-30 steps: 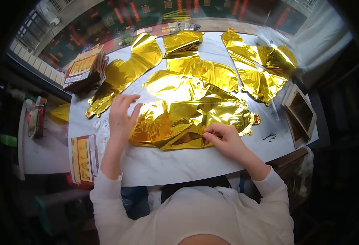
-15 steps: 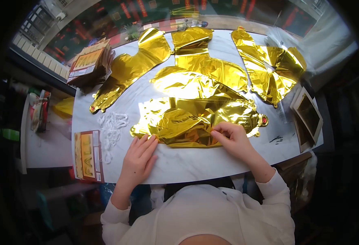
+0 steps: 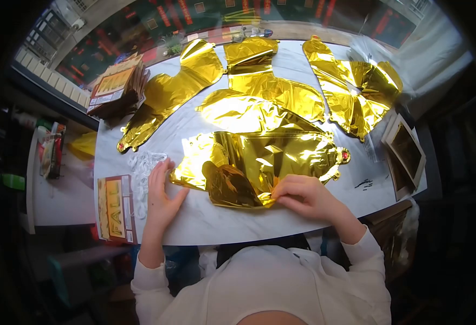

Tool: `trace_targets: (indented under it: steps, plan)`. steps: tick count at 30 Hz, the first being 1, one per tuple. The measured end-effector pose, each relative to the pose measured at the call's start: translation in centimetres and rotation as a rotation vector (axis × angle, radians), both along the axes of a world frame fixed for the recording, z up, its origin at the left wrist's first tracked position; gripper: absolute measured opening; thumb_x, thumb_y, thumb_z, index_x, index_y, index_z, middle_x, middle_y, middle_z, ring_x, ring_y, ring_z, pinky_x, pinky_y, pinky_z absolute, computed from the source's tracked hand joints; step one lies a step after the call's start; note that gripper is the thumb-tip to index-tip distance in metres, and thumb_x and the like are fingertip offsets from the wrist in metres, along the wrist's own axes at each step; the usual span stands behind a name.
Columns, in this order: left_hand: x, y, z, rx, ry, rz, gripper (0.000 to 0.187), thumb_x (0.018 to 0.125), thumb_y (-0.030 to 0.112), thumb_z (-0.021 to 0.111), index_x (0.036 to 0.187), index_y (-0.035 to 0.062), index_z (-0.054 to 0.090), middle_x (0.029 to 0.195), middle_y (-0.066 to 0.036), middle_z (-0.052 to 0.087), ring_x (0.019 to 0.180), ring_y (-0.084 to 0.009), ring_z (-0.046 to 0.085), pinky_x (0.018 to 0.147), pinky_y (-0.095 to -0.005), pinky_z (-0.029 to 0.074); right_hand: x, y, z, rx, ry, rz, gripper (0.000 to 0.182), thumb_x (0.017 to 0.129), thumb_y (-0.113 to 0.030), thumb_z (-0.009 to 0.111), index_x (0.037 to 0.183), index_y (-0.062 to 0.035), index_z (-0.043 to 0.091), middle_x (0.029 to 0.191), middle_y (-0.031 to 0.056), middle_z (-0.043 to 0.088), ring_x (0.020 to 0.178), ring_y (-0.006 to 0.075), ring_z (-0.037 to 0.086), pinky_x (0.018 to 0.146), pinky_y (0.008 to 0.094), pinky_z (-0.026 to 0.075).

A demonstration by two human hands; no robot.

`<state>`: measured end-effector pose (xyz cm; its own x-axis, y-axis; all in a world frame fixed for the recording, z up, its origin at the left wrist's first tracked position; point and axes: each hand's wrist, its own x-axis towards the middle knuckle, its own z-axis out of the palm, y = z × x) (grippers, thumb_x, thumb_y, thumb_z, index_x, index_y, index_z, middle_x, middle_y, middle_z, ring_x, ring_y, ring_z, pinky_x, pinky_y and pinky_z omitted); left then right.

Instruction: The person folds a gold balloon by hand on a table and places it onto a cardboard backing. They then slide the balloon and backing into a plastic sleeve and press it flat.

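Nearest me lies a shiny gold foil balloon (image 3: 292, 151), flat and uninflated, with a darker flap folded over near its left part. My right hand (image 3: 307, 198) pinches its front edge between thumb and fingers. Off the balloon's left end, my left hand (image 3: 163, 192) rests with fingers apart and holds nothing. Its fingertips are beside a loose heap of white string (image 3: 142, 181). Behind the near balloon, more flat gold foil balloons are spread out: one at left (image 3: 167, 92), one in the middle (image 3: 278, 89) and one at right (image 3: 338, 81).
A printed "FALL" package (image 3: 116, 208) lies at the table's left edge. Behind it stands a stack of similar packages (image 3: 113, 86). At right are open cardboard-like boxes (image 3: 418, 154), clear plastic and small black marks or strips (image 3: 364, 184). The marble-patterned table (image 3: 238, 227) has a curved front edge.
My left hand has lifted off the balloon and shifted left towards the string. My right hand has drawn the balloon's front edge slightly left and towards me, and the flap has shifted.
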<state>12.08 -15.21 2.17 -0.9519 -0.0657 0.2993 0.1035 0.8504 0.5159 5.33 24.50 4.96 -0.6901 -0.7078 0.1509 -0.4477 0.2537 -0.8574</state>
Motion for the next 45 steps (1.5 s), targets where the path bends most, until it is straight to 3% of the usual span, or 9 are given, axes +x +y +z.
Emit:
trace_targets:
  steps: [7, 13, 17, 24, 29, 33, 41, 43, 45]
  plan:
    - [-0.7, -0.1, 2.1, 0.139, -0.121, -0.076, 0.075, 0.07, 0.003, 0.087, 0.14, 0.0066, 0.062, 0.12, -0.012, 0.067, 0.118, -0.0291, 0.062, 0.108, -0.0405, 0.048, 0.8, 0.6, -0.4, 0.073, 0.197, 0.146, 0.022, 0.09, -0.004, 0.073, 0.111, -0.0098, 0.074, 0.111, 0.0065, 0.072, 0.107, 0.029, 0.068, 0.092, 0.0413, 0.053]
    - [-0.5, -0.7, 2.6, 0.568, -0.25, -0.237, 0.076, 0.069, -0.005, 0.084, 0.141, 0.0025, 0.06, 0.113, 0.0, 0.062, 0.107, -0.0119, 0.059, 0.107, -0.0293, 0.044, 1.7, -0.2, -0.6, 0.125, 0.33, 0.11, 0.034, 0.088, -0.007, 0.072, 0.122, -0.0079, 0.07, 0.112, 0.0093, 0.067, 0.104, 0.0315, 0.063, 0.091, 0.0418, 0.051]
    - [0.1, -2.3, 1.8, 0.523, -0.257, -0.379, 0.077, 0.074, -0.008, 0.081, 0.145, 0.0042, 0.053, 0.109, 0.001, 0.062, 0.098, -0.009, 0.059, 0.101, -0.0271, 0.046, 1.9, -0.6, -0.6, 0.164, 0.367, 0.108, 0.048, 0.084, -0.006, 0.071, 0.132, -0.0067, 0.066, 0.112, 0.0115, 0.064, 0.102, 0.0331, 0.062, 0.09, 0.0417, 0.049]
    - [0.3, -1.7, 1.1, 0.617, -0.135, -0.403, 0.091, 0.08, -0.004, 0.084, 0.157, 0.0052, 0.037, 0.106, -0.003, 0.066, 0.098, -0.0123, 0.066, 0.096, -0.0319, 0.054, 2.6, -1.2, -0.7, 0.182, 0.285, 0.036, 0.06, 0.082, -0.002, 0.069, 0.141, -0.0034, 0.06, 0.115, 0.013, 0.062, 0.105, 0.0339, 0.059, 0.091, 0.0433, 0.048]
    - [0.4, -0.8, 1.4, 0.172, -0.078, -0.398, 0.098, 0.08, -0.004, 0.084, 0.163, 0.0039, 0.033, 0.116, -0.013, 0.073, 0.103, -0.022, 0.072, 0.105, -0.0376, 0.052, 3.4, -1.8, -0.9, 0.224, 0.326, -0.031, 0.063, 0.079, -0.001, 0.069, 0.142, -0.0024, 0.059, 0.114, 0.0134, 0.061, 0.105, 0.0349, 0.059, 0.093, 0.044, 0.047]
    - [-0.4, 0.2, 2.4, 0.042, 0.297, -0.505, 0.079, 0.078, -0.01, 0.075, 0.152, 0.0057, 0.051, 0.095, -0.003, 0.077, 0.089, -0.0204, 0.075, 0.116, -0.0563, 0.037, 3.8, -1.8, -1.2, 0.284, 0.293, -0.059, 0.067, 0.079, -0.001, 0.069, 0.144, -0.0044, 0.058, 0.117, 0.0147, 0.061, 0.11, 0.0349, 0.059, 0.096, 0.0437, 0.048]
    - [0.0, -1.0, 0.9, 0.026, 0.161, -0.446, 0.077, 0.075, -0.009, 0.076, 0.149, 0.0052, 0.057, 0.1, -0.006, 0.077, 0.088, -0.0216, 0.074, 0.118, -0.0562, 0.037, -2.3, 2.5, 3.3, 0.141, 0.05, 0.149, 0.061, 0.086, -0.004, 0.067, 0.146, -0.0092, 0.062, 0.126, 0.0131, 0.063, 0.117, 0.0311, 0.06, 0.101, 0.0408, 0.049]
    - [0.4, -1.0, 0.5, 0.042, 0.126, -0.412, 0.078, 0.077, -0.009, 0.078, 0.15, 0.0043, 0.056, 0.113, -0.012, 0.078, 0.117, -0.0312, 0.07, 0.119, -0.0531, 0.04, -5.1, 2.8, 2.7, 0.126, 0.165, -0.045, 0.052, 0.091, -0.009, 0.07, 0.143, -0.0092, 0.064, 0.125, 0.0123, 0.065, 0.117, 0.0308, 0.061, 0.101, 0.0408, 0.049]
    - [0.5, -1.1, 0.2, 0.028, 0.128, -0.413, 0.078, 0.076, -0.008, 0.079, 0.15, 0.0043, 0.057, 0.116, -0.013, 0.077, 0.121, -0.0337, 0.068, 0.118, -0.0521, 0.041, -7.4, 2.5, 0.5, 0.128, 0.352, -0.19, 0.049, 0.093, -0.012, 0.072, 0.141, -0.0092, 0.064, 0.124, 0.012, 0.066, 0.116, 0.0312, 0.061, 0.101, 0.0411, 0.049]
